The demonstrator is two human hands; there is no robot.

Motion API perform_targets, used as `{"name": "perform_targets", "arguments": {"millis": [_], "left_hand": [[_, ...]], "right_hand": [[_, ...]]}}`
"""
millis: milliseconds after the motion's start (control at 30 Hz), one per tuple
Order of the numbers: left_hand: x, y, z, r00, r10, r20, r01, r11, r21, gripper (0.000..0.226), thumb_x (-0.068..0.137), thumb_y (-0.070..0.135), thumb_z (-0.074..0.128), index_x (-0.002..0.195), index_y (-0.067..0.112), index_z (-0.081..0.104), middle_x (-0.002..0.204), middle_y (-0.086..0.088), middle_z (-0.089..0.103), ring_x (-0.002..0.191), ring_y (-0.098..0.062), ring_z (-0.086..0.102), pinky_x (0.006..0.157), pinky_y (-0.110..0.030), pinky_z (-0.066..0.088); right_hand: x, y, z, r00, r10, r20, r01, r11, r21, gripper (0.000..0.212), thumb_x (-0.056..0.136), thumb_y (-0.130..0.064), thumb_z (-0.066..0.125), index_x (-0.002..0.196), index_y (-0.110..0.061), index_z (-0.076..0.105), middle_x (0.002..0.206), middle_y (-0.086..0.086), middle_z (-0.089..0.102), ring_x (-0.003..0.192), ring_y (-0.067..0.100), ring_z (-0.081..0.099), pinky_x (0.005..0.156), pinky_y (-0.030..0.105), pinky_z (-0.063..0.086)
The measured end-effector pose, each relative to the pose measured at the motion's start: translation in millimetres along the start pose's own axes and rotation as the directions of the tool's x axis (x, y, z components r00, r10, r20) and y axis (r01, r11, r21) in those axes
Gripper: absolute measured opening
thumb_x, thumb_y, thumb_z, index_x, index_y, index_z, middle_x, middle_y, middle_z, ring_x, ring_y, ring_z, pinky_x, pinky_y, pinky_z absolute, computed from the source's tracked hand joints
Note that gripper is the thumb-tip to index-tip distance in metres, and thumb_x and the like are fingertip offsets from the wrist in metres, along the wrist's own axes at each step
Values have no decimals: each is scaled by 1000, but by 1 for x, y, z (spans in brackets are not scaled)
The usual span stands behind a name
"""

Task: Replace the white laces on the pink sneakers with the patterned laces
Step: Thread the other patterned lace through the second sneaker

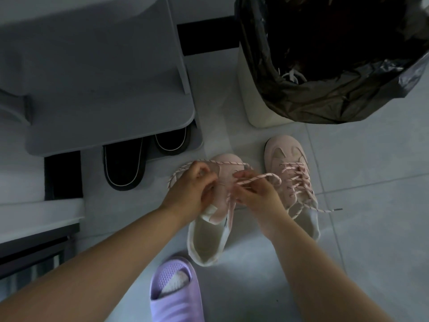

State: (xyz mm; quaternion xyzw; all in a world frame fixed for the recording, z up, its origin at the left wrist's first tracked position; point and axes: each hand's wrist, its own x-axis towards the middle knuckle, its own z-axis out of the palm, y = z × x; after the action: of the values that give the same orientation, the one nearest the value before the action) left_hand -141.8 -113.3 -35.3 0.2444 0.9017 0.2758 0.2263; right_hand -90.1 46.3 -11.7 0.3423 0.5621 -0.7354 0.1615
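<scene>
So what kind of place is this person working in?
Most likely a home entryway or shoe corner: dark slippers are tucked under a low grey shelf, a bin lined with a black bag stands nearby, and the pink sneakers sit on pale floor tiles.

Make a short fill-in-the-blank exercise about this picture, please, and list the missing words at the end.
1. The left hand and the right hand both hold the pink speckled lace over the pink suede sneaker on the ___ of the pair.
2. The other pink sneaker is already ___ with such a lace.
3. The old white laces lie in the white bin lined with a ___ plastic bag.
Missing words: left; laced; black.
</scene>
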Motion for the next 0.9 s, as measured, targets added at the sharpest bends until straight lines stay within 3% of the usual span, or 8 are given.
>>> {"name": "perform_targets", "arguments": {"millis": [133,233,300,467,567,700,800,900], "left_hand": [[4,8,2,998,46,41,-55,961,271,8,74,21,71,79,15,71,112,-8,55,95,-30,55,72,-38,51],[7,18,1,983,92,161,-165,829,534,16,47,21,80,57,18,68,90,-8,65,65,-26,61,50,-29,48],[7,20,-1,971,117,206,-220,770,599,4,52,22,67,51,18,65,86,-7,66,57,-21,58,44,-23,42],[13,32,0,960,144,240,-273,672,688,7,35,15,64,41,14,59,65,-6,62,40,-17,50,33,-16,32],[24,30,-1,969,133,209,-243,671,701,14,47,16,49,40,13,61,62,-5,60,38,-15,49,32,-16,27],[38,16,5,971,173,168,-240,642,728,23,53,16,45,47,13,67,65,-2,62,38,-13,49,30,-17,28],[32,19,-4,968,182,175,-252,711,656,4,57,15,67,55,12,69,75,-6,63,51,-20,59,37,-20,39],[26,5,-9,996,28,91,-66,888,454,16,81,21,61,89,9,68,106,-7,59,101,-28,56,71,-30,46]], "right_hand": [[-1,10,2,999,-22,-26,15,970,-245,21,82,5,61,72,-13,63,60,0,66,61,15,64,69,33,54],[0,11,1,991,45,-125,-46,999,-3,18,95,1,42,79,-5,48,66,14,63,49,13,63,53,24,54],[0,9,0,986,93,-141,-63,977,206,10,98,0,34,91,-3,41,68,17,62,47,15,64,48,24,55],[0,9,-2,972,95,-214,-34,962,272,18,97,6,31,89,-5,42,74,16,53,46,12,64,45,21,53],[2,13,-1,967,46,-251,-9,989,146,17,95,7,36,96,-1,51,75,11,54,51,8,65,54,19,55],[0,19,0,971,-74,-225,46,991,-128,27,80,2,64,67,-21,68,69,-1,68,72,16,66,74,29,52],[-1,27,1,978,-83,-194,42,978,-206,29,71,0,74,61,-28,72,68,-6,72,74,13,68,78,31,52],[3,27,-2,967,-123,-222,48,948,-316,29,72,-6,76,59,-31,70,67,-10,71,73,10,67,75,28,50]]}}
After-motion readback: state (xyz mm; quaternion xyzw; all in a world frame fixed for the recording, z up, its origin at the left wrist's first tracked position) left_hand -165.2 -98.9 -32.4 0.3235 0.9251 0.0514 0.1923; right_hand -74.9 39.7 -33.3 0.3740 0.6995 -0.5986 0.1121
